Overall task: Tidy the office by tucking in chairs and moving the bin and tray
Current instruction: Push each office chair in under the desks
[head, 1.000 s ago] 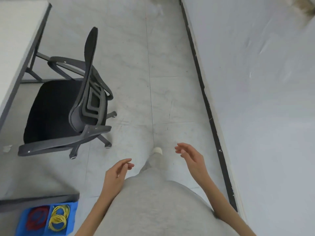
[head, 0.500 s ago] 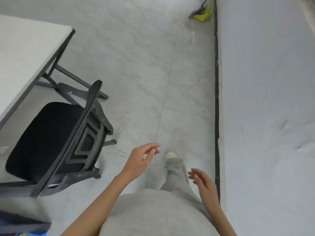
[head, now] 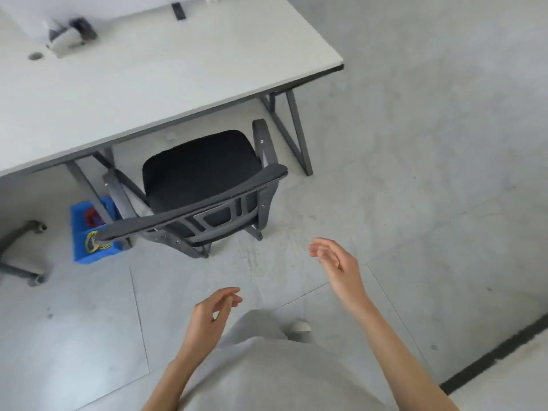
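From the head camera I look down on a black office chair [head: 201,179] standing just outside the near edge of a white desk [head: 166,84], its seat front barely under that edge, its backrest turned toward me and not yet tucked in. My left hand [head: 207,318] hangs low in front of the grey trousers, fingers loosely curled and holding nothing; my right hand [head: 338,262] is raised a little farther forward, fingers relaxed and apart, also holding nothing, and neither touches the chair. A blue tray [head: 80,232] with red and yellow bands inside sits on the floor near the desk's left leg, partly hidden behind the chair's left arm, so I cannot tell whether the two touch. The wheeled base of a second chair [head: 23,262] shows at the left edge of the floor. I see no bin in this view. I judge the step in hand to be reaching for the backrest to push the chair under the desk. The risks I see: the armrests may catch the underside of the desk edge if they stand too high, a skewed push could swing a caster into the tray and scatter its bands, and the chair could strike the desk's right leg frame [head: 293,134].
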Available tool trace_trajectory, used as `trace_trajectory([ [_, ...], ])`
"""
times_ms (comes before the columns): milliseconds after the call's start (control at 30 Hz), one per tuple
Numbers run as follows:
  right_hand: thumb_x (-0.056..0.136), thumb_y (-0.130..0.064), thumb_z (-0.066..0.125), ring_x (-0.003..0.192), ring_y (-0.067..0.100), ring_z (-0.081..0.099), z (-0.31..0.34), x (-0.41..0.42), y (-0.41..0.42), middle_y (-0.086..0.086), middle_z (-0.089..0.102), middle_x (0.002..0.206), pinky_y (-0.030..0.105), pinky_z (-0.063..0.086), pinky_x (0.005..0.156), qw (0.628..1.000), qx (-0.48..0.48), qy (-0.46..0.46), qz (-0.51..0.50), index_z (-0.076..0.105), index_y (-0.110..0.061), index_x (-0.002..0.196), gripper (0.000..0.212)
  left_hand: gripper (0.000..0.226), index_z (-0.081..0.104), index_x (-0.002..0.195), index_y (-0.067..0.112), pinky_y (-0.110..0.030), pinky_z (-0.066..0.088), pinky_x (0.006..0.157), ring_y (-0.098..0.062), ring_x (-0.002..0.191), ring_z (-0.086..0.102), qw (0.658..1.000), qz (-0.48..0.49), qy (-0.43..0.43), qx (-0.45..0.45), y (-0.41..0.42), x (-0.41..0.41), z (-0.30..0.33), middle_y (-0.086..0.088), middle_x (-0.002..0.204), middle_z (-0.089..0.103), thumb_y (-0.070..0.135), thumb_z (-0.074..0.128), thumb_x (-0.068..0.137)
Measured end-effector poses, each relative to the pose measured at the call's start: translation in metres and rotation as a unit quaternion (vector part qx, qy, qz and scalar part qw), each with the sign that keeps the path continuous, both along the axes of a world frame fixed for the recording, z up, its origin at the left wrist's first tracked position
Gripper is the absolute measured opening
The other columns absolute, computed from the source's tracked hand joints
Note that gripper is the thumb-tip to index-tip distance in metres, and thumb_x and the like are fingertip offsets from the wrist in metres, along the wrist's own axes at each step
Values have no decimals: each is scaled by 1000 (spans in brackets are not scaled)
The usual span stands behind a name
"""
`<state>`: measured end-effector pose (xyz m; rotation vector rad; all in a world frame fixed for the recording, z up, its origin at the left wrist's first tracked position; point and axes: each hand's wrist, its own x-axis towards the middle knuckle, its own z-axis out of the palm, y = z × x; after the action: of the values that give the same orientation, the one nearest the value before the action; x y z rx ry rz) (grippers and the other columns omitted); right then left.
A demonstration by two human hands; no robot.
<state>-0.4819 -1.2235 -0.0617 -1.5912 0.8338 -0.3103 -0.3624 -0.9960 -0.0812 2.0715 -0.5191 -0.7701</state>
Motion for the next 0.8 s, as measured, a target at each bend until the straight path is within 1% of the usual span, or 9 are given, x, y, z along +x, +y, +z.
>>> trace_trajectory([
  [100, 88, -18, 49, 94, -3, 59, -1, 39, -28, -13, 66, 100, 7, 43, 78, 993, -88, 8, 72, 61, -23, 106, 22, 29, 64, 99, 26, -4, 44, 77, 5, 88, 63, 997, 51, -62, 12, -9, 19, 6, 16, 86, 72, 2, 48, 92],
  [200, 87, -12, 50, 107, 6, 53, -1, 87, -45, 0, 61, 115, 15, 39, 94, 965, -230, 3, 126, 58, -10, 117, 31, 26, 64, 109, 11, -22, 43, 89, -11, 99, 59, 973, 59, -218, 44, -20, 63, 16, -1, 108, 67, 2, 55, 87],
  [333, 79, -14, 63, 129, 23, 38, 0, 151, -59, 11, 49, 133, 28, 32, 103, 858, -453, 15, 243, 52, -6, 125, 49, 47, 54, 123, 5, -38, 38, 98, -29, 117, 48, 916, -5, -375, 144, -33, 129, 22, -13, 124, 57, 7, 68, 78],
  [433, 79, -23, 66, 134, 27, 34, -7, 196, -62, 9, 45, 138, 39, 37, 102, 784, -501, 77, 358, 46, -7, 131, 58, 55, 48, 128, 11, -46, 29, 106, -30, 127, 39, 891, -48, -348, 287, -35, 170, 14, -10, 134, 49, 25, 67, 79],
  [533, 82, -26, 62, 113, 23, 51, -23, 227, -58, 3, 58, 121, 36, 48, 83, 731, -514, 160, 419, 52, -14, 122, 43, 48, 49, 125, 19, -46, 26, 107, -23, 127, 38, 859, -76, -305, 405, -29, 194, 4, -3, 132, 49, 38, 61, 82],
  [600, 82, -11, 53, 90, 23, 60, -30, 233, -61, -1, 66, 103, 30, 45, 59, 710, -542, 195, 404, 59, -18, 108, 28, 39, 53, 119, 20, -43, 30, 104, -22, 121, 46, 865, -57, -300, 399, -26, 199, 0, -1, 125, 56, 35, 59, 84],
  [667, 76, 1, 46, 69, 24, 52, -36, 231, -73, -2, 66, 89, 26, 25, 45, 696, -556, 217, 399, 60, -18, 102, 35, 30, 56, 114, 19, -38, 36, 98, -22, 112, 53, 879, -37, -309, 362, -27, 199, -1, 0, 117, 62, 30, 58, 86],
  [733, 73, 3, 46, 68, 25, 51, -36, 229, -92, -2, 65, 90, 25, 17, 45, 689, -563, 214, 403, 59, -21, 103, 41, 26, 57, 110, 18, -33, 43, 89, -22, 103, 57, 886, -29, -311, 343, -37, 197, -2, 0, 110, 65, 28, 58, 86],
  [800, 74, 2, 47, 80, 26, 60, -33, 232, -113, -4, 67, 101, 26, 28, 50, 687, -561, 204, 415, 59, -26, 109, 46, 24, 58, 106, 17, -32, 47, 77, -23, 95, 59, 891, -23, -297, 341, -50, 190, -3, -2, 102, 66, 25, 59, 84],
])
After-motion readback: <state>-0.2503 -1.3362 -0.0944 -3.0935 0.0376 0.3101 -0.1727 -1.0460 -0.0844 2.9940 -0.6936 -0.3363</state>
